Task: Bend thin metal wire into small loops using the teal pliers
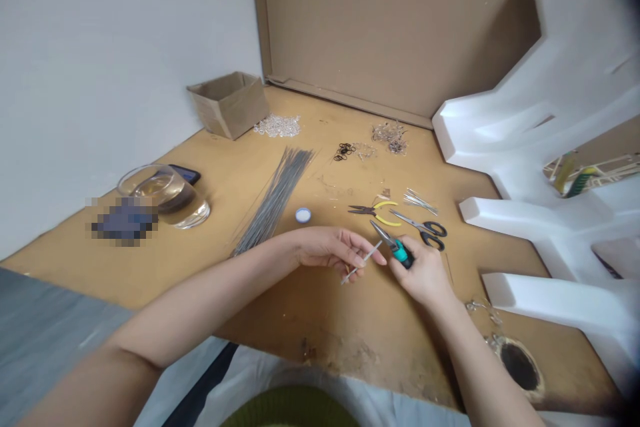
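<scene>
My left hand pinches a short, thin grey metal wire piece, which slants up to the right. Long-nose pliers with teal and black handles are gripped in my right hand; their jaws point up and left, close to the wire's upper end. Whether the jaws touch the wire I cannot tell. Just beyond my hands lie yellow-handled pliers and black-handled scissors. A bundle of long grey wires rests to the left, with a small round white cap with a blue rim beside it.
A cardboard box stands at the back left by a pile of clear beads. Small black rings and short cut wires lie farther right. A glass of liquid stands left. White foam borders the right; a hole is near the front.
</scene>
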Tool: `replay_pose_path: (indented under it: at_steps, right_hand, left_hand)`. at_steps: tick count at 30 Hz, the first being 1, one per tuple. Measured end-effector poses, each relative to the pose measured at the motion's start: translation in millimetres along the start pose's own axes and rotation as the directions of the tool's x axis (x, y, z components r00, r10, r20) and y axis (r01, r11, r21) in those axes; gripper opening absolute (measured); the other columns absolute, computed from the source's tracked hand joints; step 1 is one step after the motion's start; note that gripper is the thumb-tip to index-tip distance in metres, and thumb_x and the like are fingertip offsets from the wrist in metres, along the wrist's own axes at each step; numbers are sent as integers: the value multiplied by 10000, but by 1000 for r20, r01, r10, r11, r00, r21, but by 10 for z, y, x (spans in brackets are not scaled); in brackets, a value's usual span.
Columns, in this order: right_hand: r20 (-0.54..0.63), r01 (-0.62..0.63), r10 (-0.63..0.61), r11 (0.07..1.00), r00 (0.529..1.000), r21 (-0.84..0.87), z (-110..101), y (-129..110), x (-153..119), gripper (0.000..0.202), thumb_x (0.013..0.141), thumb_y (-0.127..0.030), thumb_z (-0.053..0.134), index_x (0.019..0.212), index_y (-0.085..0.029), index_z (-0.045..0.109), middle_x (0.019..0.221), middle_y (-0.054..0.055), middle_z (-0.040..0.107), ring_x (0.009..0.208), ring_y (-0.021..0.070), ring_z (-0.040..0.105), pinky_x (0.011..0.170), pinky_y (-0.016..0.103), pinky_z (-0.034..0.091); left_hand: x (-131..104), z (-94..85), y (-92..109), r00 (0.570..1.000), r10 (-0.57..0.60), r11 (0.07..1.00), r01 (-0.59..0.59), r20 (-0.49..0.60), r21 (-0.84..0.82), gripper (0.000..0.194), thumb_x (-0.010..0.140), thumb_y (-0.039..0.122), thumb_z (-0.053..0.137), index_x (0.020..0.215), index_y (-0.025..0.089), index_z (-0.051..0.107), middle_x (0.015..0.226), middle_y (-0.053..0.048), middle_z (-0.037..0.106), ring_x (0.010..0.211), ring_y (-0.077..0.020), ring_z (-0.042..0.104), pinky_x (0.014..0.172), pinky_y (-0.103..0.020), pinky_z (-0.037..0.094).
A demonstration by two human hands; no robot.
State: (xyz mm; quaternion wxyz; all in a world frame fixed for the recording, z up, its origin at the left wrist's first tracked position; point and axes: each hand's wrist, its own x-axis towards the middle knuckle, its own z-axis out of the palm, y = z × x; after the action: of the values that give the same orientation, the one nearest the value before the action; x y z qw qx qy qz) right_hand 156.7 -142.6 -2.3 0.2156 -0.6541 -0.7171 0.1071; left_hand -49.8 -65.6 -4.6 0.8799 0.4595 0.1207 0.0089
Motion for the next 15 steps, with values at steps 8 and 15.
replay_pose_path:
  at_steps: [8, 15]
  right_hand:
    - [368, -248, -7, 728, 930, 639, -69, -66, 6, 80, 733, -239, 478, 697, -173, 505, 601, -12, 524, 552, 125, 493, 543, 248, 393]
    - [399, -395, 158, 668, 903, 631, -58, 40, 39, 186, 717, -305, 503, 823, -158, 541, 646, 5, 559, 557, 138, 518, 524, 253, 393]
  left_hand:
    - [43, -34, -50, 996, 79, 924, -57, -41, 378, 312, 772, 266, 588, 1074, 188, 595, 666, 21, 563, 561, -63, 560, 553, -183, 428]
    - [40, -14, 0, 994, 74, 946, -46, -75, 322, 328, 744, 289, 619, 1047, 163, 610, 662, 4, 582, 567, -78, 562, 592, -220, 454]
